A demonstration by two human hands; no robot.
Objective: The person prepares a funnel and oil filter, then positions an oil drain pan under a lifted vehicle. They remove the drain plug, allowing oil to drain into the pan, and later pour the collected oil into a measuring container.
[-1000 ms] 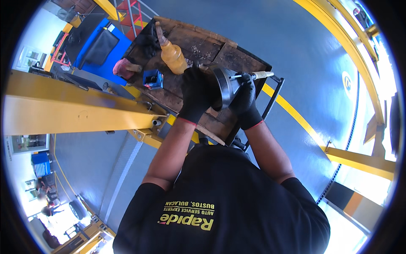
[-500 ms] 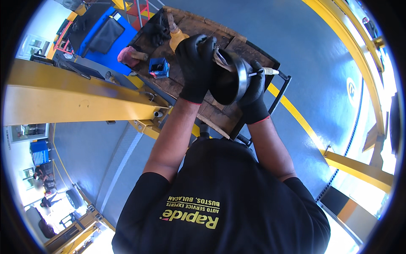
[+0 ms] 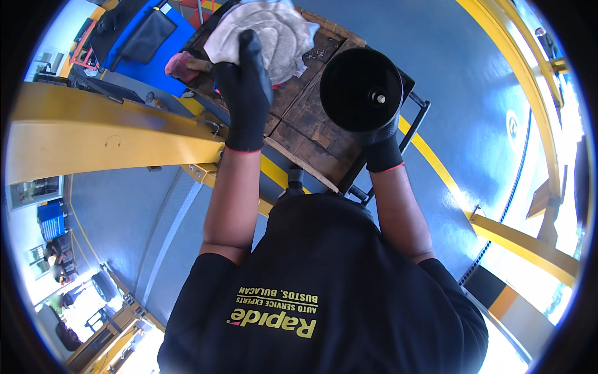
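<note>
On my feed, the grey-white rag (image 3: 268,40) is up in the left hand (image 3: 247,93), bunched over and past the fingertips, with one gloved digit lying flat across the near side of it. So that hand is closed on cloth, though the rag hides most of the other fingers from me. The black bowl (image 3: 349,87), a round, deep thing with a small pale tip (image 3: 381,98) poking up inside, is over by the right hand (image 3: 383,134), which props it from behind and underneath. I'm calling that a hold, but the bowl covers the fingers, so I can't tell how far they're curled. Its mouth faces my camera. Rag and bowl are apart, both above the wooden counter (image 3: 305,134), bare planks showing between them. There's also a pink cloth (image 3: 179,65) at the counter's left edge, just left of the rag.
</note>
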